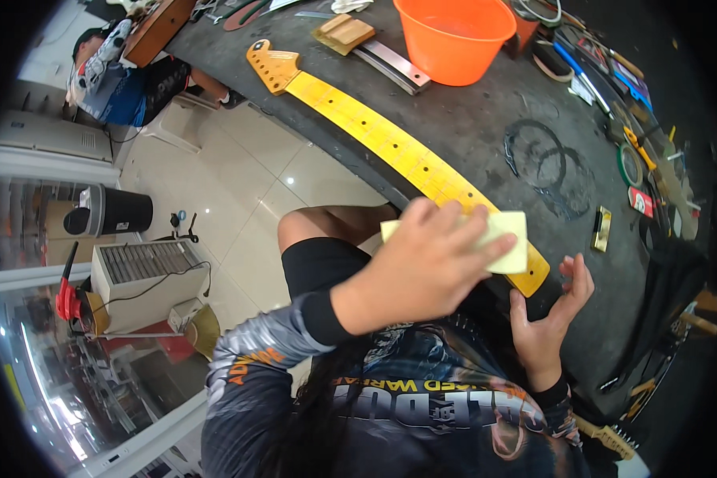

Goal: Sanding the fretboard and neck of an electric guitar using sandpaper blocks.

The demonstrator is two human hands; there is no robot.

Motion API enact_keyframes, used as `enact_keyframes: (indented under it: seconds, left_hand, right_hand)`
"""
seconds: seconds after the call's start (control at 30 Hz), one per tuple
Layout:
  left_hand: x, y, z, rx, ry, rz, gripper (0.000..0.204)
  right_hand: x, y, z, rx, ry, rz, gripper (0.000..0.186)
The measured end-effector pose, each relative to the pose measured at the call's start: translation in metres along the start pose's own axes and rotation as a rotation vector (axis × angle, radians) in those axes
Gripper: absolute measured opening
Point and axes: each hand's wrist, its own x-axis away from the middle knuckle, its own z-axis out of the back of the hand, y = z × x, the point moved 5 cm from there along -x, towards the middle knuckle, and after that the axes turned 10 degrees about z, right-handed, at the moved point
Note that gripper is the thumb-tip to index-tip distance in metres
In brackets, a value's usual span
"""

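Observation:
A yellow guitar neck (342,107), with dark position dots and a headstock (272,68), lies diagonally along the near edge of the bench. My left hand (430,255) grips a pale yellow pad (511,227) over the body end of the neck, hiding part of it. My right hand (546,319) is by the heel, thumb at its lower edge, with the other fingers raised and apart beside it.
On the dark bench (494,119) are an orange bucket (454,48), a wood block (344,30), a metal bar (398,68), tape (628,166) and scattered tools (581,76). A co-worker (115,80) sits upper left. A bin (119,209) and white appliance (147,283) stand on the floor.

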Motion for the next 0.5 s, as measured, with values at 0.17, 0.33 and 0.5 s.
enact_keyframes:
  seconds: [0.17,0.33,0.5]
  left_hand:
    - [-0.014,-0.148,0.059,-0.396,0.218,0.255,0.056]
    - [-0.002,-0.263,0.127,-0.569,0.308,0.508,0.049]
    - [-0.002,-0.147,0.063,-0.404,0.232,0.314,0.058]
  right_hand:
    - [-0.001,-0.002,-0.001,0.029,-0.003,-0.001,0.113]
    - [-0.007,-0.007,0.001,-0.004,-0.015,0.034,0.110]
    - [0.000,-0.002,-0.003,-0.001,-0.015,0.030,0.108]
